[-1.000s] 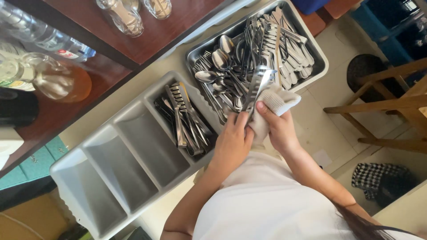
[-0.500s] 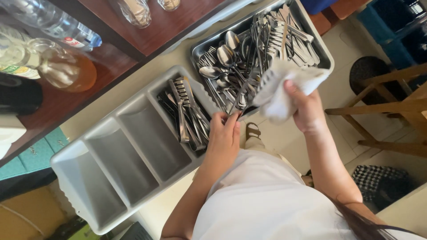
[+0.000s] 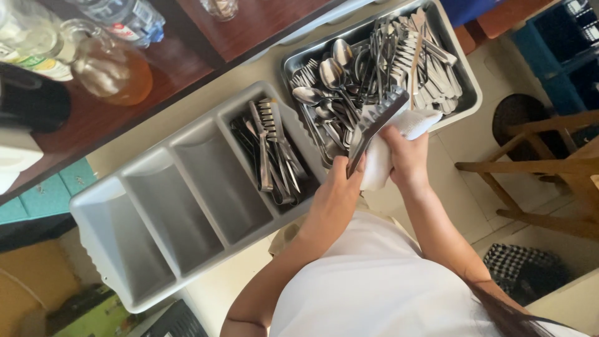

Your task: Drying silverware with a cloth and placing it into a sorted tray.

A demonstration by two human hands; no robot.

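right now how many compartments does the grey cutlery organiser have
4, side by side in the grey cutlery organiser: the one nearest the metal tray holds tongs; the other three look empty.

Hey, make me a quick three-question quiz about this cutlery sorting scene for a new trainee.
1. True or false: the tongs are held by both hands, the left hand at the lower end and the right hand with a white cloth.
2. Which compartment of the grey divided organiser holds utensils? A) the one nearest the metal tray B) the farthest C) all four
3. Fill in: the metal tray holds a loose pile of forks, other cutlery and ____.

Key: 1 true; 2 A; 3 spoons.
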